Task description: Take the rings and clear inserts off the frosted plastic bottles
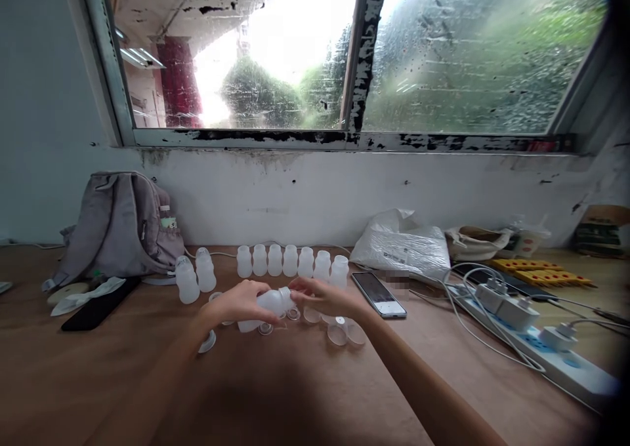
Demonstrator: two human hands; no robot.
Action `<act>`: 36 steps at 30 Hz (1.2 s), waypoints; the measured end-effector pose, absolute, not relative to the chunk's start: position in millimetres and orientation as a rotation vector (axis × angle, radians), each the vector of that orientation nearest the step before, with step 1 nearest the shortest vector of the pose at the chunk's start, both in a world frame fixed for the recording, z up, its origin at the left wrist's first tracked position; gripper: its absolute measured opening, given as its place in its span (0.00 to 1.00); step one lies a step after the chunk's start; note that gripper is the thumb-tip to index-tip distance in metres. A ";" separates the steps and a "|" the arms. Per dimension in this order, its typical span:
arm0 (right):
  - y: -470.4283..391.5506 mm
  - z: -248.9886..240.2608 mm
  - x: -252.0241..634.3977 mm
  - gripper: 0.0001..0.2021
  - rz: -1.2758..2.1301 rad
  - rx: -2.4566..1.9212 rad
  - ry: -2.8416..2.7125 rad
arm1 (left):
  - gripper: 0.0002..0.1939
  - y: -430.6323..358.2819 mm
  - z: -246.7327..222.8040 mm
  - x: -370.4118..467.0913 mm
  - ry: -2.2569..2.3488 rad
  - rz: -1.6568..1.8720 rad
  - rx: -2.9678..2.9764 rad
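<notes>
A brown wooden surface (305,393) runs along a scuffed white wall beneath a rain-streaked window (344,52) with peeling dark frames. Both hands meet above the middle of the surface, just in front of a row of small bottles. The left hand (236,305) is wrapped around the body of a small translucent white plastic bottle (268,305), fingers curled over the top of it, holding it tipped on its side with the neck pointing right. The right hand (319,295) is closed at the bottle's neck, fingertips pinching at the mouth; whether it grips a cap there cannot be told. The bottle is milky, rounded at the shoulder, unlabelled, and held clear of the surface. Behind the hands stands a row of matching upright bottles (290,260), close together, with two more bottles (195,277) set apart to the left. Several small clear caps (339,331) lie scattered on the surface beneath and just right of the hands. A grey backpack (118,226) leans against the wall at the left. A smartphone (378,294) lies face up near the right hand, a white plastic bag (401,243) behind it. A white power strip (546,351) with plugged adapters and cables lies at the right.
</notes>
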State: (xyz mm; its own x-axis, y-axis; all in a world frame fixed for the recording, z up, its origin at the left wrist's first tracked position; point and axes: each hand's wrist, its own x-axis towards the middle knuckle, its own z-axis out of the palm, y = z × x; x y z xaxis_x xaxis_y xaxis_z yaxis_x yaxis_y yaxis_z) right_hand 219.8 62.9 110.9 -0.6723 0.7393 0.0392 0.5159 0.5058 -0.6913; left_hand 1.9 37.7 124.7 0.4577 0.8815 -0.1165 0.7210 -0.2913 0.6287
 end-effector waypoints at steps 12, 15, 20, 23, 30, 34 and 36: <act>78.4 103.3 220.3 0.19 1.175 -0.982 -2.040 | 0.24 38.5 122.9 2.1 1.293 0.444 2.334; 74.2 110.4 219.8 0.19 1.248 -0.922 -2.011 | 0.25 38.5 122.8 1.2 1.245 0.444 2.291; 76.4 108.9 218.7 0.19 1.244 -1.057 -1.893 | 0.23 37.4 122.7 1.7 1.257 0.452 2.303; 82.4 100.3 220.0 0.20 1.218 -1.111 -1.908 | 0.23 37.3 122.3 3.0 1.295 0.484 2.323; 81.6 101.8 219.2 0.16 1.140 -0.967 -1.956 | 0.23 37.0 120.3 4.1 1.297 0.512 2.288; 76.6 111.5 218.6 0.13 1.027 -0.903 -1.876 | 0.32 33.5 121.1 7.0 1.289 0.556 2.316; 76.8 113.5 220.5 0.12 0.953 -0.919 -1.863 | 0.31 34.2 122.7 5.5 1.315 0.568 2.341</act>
State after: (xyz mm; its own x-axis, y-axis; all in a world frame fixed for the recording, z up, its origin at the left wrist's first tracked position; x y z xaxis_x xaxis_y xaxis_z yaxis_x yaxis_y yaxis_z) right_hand 220.5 76.8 113.5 -0.3876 0.8576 0.3380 0.2278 0.4444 -0.8664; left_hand 5.5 34.2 122.7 0.4763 0.8657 0.1539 0.7055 -0.4808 0.5206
